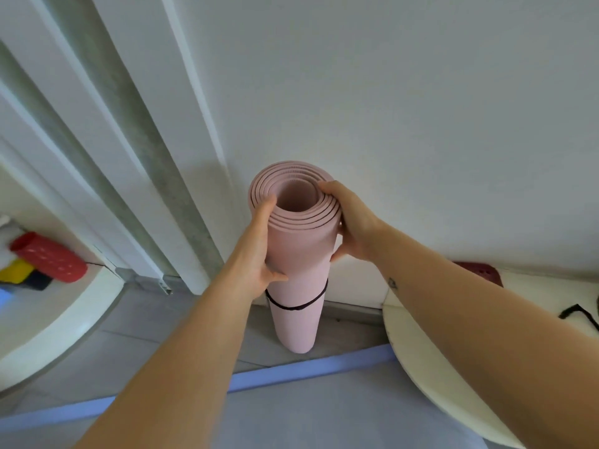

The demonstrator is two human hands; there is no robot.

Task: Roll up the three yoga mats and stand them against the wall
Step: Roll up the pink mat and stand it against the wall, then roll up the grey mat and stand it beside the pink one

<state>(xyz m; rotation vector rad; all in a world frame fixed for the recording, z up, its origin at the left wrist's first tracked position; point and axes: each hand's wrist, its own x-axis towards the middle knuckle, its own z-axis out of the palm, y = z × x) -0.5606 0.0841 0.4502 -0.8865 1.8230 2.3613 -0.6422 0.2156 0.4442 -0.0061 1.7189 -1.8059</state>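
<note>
Pink mat [299,254] upright by wall [421,108], left grip [259,251] and right grip [351,222] clasping its top; released off-plumb, likely topples sideways.

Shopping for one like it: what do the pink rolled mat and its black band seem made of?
The pink yoga mat: probably matte foam or rubber; thick, soft-edged layers show at its rolled end. The black band: likely elastic cord, thin and snug around it.

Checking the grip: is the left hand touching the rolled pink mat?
Touching. The head view shows the left hand gripping the side of the rolled pink mat, thumb across its front, with no gap.
</note>
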